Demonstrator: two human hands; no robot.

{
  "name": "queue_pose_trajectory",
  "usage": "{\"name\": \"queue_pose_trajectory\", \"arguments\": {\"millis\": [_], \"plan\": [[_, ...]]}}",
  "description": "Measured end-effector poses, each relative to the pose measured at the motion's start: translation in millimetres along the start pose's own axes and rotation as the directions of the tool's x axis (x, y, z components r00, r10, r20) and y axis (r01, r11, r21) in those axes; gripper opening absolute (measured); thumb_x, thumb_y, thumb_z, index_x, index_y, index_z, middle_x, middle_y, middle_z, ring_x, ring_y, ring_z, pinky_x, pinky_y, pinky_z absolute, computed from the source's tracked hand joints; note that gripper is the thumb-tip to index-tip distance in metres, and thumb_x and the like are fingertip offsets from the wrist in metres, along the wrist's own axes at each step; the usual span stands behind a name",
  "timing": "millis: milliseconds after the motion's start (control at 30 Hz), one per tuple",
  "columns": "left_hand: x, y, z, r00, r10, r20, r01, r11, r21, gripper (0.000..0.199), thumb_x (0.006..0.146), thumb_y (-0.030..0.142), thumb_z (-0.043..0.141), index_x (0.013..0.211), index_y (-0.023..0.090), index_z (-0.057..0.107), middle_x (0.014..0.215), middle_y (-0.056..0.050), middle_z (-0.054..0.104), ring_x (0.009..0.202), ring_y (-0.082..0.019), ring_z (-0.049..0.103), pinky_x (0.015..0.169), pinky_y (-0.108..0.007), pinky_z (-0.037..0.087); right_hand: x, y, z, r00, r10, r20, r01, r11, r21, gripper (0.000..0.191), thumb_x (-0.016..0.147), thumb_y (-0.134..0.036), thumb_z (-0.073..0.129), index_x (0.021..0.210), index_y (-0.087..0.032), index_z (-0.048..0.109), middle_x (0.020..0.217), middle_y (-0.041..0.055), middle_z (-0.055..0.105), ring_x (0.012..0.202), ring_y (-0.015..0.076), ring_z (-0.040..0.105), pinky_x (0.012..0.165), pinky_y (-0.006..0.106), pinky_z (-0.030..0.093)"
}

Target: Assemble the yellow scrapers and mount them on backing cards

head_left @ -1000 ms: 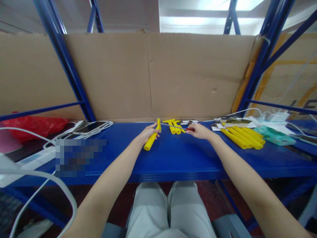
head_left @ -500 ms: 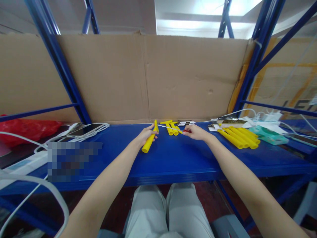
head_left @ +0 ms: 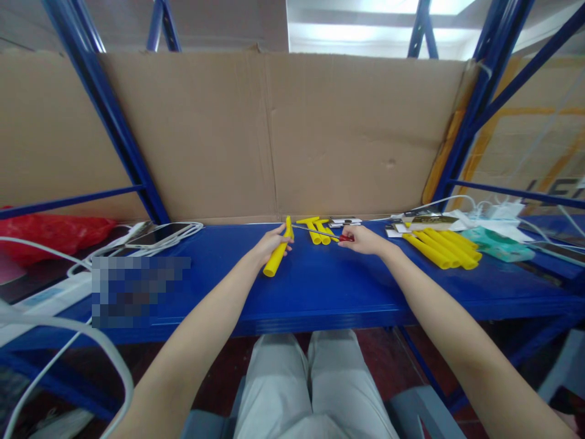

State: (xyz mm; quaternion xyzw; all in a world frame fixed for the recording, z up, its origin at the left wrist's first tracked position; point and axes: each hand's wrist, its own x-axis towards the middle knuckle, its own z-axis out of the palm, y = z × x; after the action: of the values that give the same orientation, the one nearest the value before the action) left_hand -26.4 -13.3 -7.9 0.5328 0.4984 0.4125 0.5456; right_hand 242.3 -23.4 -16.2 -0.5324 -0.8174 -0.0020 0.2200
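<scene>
My left hand (head_left: 271, 245) is wrapped round a T-shaped yellow tube (head_left: 276, 260), its hollow end pointing down towards me and its crosspiece at the top. In my right hand (head_left: 364, 239) is a screwdriver with a red handle (head_left: 346, 238), its thin metal shaft (head_left: 320, 231) stretching left. The tip of the shaft is at the head of the held tube; whether it touches or sits in it, I cannot tell. Behind the shaft, two more T-shaped yellow tubes (head_left: 315, 234) lie side by side on the blue table (head_left: 311, 286).
Several yellow tubes (head_left: 441, 249) lie in a row at the right, beside a teal packet (head_left: 500, 245) and small cards (head_left: 346, 222). At the left are a phone (head_left: 158, 235) with white cables, a power strip (head_left: 50, 299) and a red plastic bag (head_left: 55, 235). Cardboard (head_left: 196, 140) stands along the back.
The view has tilted slightly down. Both hands keep nearly the same places, still holding the yellow tube and the screwdriver; the shaft now looks darker.
</scene>
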Motion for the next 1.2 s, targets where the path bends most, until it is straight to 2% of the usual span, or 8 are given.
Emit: {"name": "queue_pose_trajectory", "arguments": {"millis": [167, 267, 333, 433, 667, 867, 1000, 1200], "plan": [[0, 0, 0.1, 1.000, 0.002, -0.002, -0.002, 1.000, 0.004, 0.074, 0.080, -0.001, 0.048, 0.146, 0.022, 0.023, 0.087, -0.006, 0.065, 0.047, -0.007, 0.053, 0.040, -0.017, 0.039, -1, -3, -2, 0.999, -0.020, 0.049, 0.019, 1.000, 0.014, 0.017, 0.081, -0.032, 0.051, 0.071, -0.018, 0.053, 0.067, 0.0036, 0.062, 0.060, 0.0142, 0.052, 0.057, 0.025, 0.034], [0, 0, -0.4, 1.000, 0.003, 0.002, -0.003, 1.000, 0.007, 0.075, 0.080, 0.000, 0.049, 0.147, 0.023, 0.023, 0.086, -0.006, 0.066, 0.047, -0.008, 0.054, 0.039, -0.017, 0.039, -1, -2, -1, 0.999, -0.017, 0.029, 0.015, 0.997, 0.076, 0.013, 0.077, -0.031, 0.056, 0.077, -0.019, 0.052, 0.068, 0.0028, 0.062, 0.061, 0.0141, 0.053, 0.057, 0.024, 0.036], [1, -1, -1.9, 1.000, 0.005, 0.011, -0.005, 1.000, 0.002, 0.076, 0.080, 0.000, 0.050, 0.147, 0.023, 0.022, 0.085, -0.005, 0.066, 0.047, -0.008, 0.054, 0.040, -0.017, 0.039, 0, -1, 1, 1.000, -0.004, 0.002, 0.004, 0.995, 0.095, 0.018, 0.073, -0.030, 0.062, 0.081, -0.019, 0.050, 0.069, 0.0018, 0.061, 0.061, 0.0137, 0.053, 0.057, 0.023, 0.037], [4, -4, -5.9, 1.000, 0.018, 0.019, -0.018, 1.000, -0.007, 0.075, 0.080, 0.001, 0.050, 0.147, 0.022, 0.023, 0.085, -0.006, 0.066, 0.047, -0.008, 0.054, 0.040, -0.017, 0.039, 0, -1, 2, 1.000, 0.012, -0.016, -0.011, 0.998, 0.062, 0.019, 0.071, -0.028, 0.063, 0.080, -0.019, 0.048, 0.068, 0.0011, 0.060, 0.059, 0.0132, 0.051, 0.055, 0.023, 0.035], [7, -7, -9.5, 1.000, 0.026, 0.010, -0.026, 1.000, -0.013, 0.075, 0.081, 0.002, 0.051, 0.146, 0.024, 0.023, 0.084, -0.005, 0.066, 0.048, -0.009, 0.055, 0.041, -0.017, 0.040, -1, -8, 0, 1.000, -0.005, -0.017, 0.004, 0.999, -0.041, 0.014, 0.079, -0.032, 0.055, 0.073, -0.020, 0.051, 0.069, 0.0041, 0.062, 0.060, 0.0146, 0.053, 0.055, 0.024, 0.034], [4, -7, -4.4, 0.999, 0.033, -0.021, -0.032, 0.999, 0.017, 0.075, 0.080, 0.001, 0.051, 0.147, 0.023, 0.023, 0.085, -0.006, 0.066, 0.048, -0.009, 0.057, 0.040, -0.017, 0.040, -2, -6, 0, 0.999, -0.020, 0.030, 0.019, 1.000, 0.024, 0.013, 0.078, -0.031, 0.057, 0.074, -0.020, 0.051, 0.071, 0.0042, 0.063, 0.063, 0.0150, 0.054, 0.057, 0.024, 0.036], [3, -7, -3.1, 0.999, 0.032, -0.026, -0.031, 0.999, 0.027, 0.074, 0.080, 0.002, 0.054, 0.145, 0.024, 0.027, 0.092, -0.008, 0.067, 0.048, -0.008, 0.058, 0.041, -0.017, 0.040, 1, -3, 3, 1.000, 0.000, -0.001, 0.000, 0.999, 0.034, 0.019, 0.071, -0.029, 0.063, 0.080, -0.020, 0.048, 0.074, 0.0032, 0.062, 0.063, 0.0144, 0.053, 0.057, 0.023, 0.037], [2, -6, -2.0, 0.999, 0.041, -0.014, -0.041, 0.998, 0.050, 0.080, 0.078, 0.002, 0.058, 0.146, 0.025, 0.023, 0.113, -0.014, 0.063, 0.050, -0.009, 0.060, 0.039, -0.018, 0.042, 0, -2, 1, 0.999, 0.002, -0.038, -0.004, 0.999, -0.037, 0.017, 0.075, -0.032, 0.060, 0.080, -0.021, 0.048, 0.072, 0.0032, 0.062, 0.060, 0.0144, 0.052, 0.054, 0.023, 0.033]]}}
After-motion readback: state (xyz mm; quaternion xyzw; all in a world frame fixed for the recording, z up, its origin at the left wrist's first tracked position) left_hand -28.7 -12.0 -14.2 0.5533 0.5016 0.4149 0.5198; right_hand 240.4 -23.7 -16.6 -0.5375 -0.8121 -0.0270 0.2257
